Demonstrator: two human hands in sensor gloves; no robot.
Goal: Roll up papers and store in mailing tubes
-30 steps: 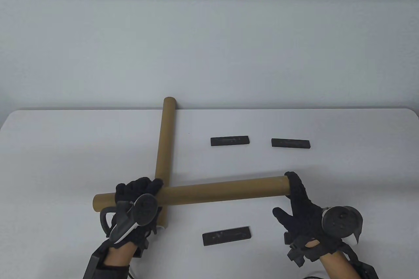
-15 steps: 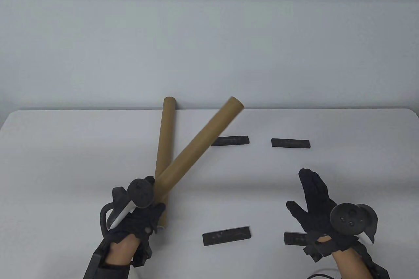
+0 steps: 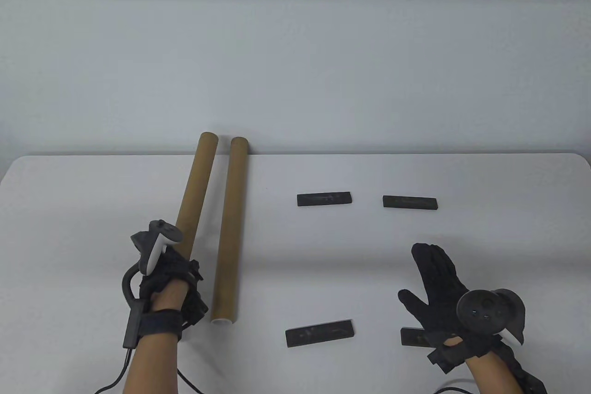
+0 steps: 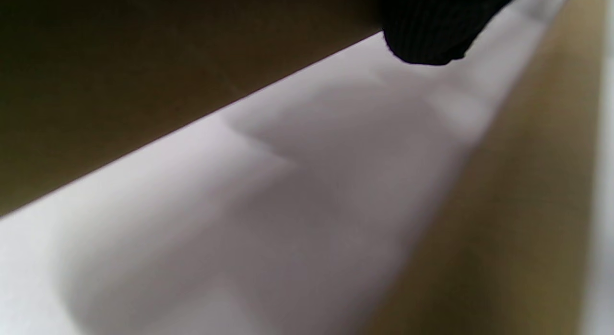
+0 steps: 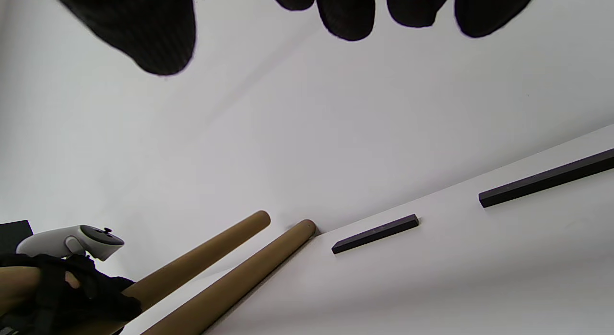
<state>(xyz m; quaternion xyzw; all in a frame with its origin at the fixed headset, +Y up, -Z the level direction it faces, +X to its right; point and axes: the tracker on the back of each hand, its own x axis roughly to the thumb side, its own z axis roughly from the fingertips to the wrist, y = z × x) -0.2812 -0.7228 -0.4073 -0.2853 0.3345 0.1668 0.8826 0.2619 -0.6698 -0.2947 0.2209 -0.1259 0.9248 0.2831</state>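
At the table's left, the left hand [image 3: 168, 269] grips the near end of one mailing tube [image 3: 196, 190], setting it beside the second tube [image 3: 229, 227]. The right hand [image 3: 438, 285] hovers spread, empty. No papers show; storing looks finished, so release comes next.

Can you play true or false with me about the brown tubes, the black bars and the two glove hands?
1. The two brown tubes lie crossed over each other. False: the left tube and the right tube lie side by side with a gap between them.
2. The left hand has its grip on the left tube. True.
3. The right hand holds a black bar. False: it is open and holds nothing.
4. Two black bars lie at the far side, one beside the other. True.
5. The right tube stands upright. False: it lies flat on the table.
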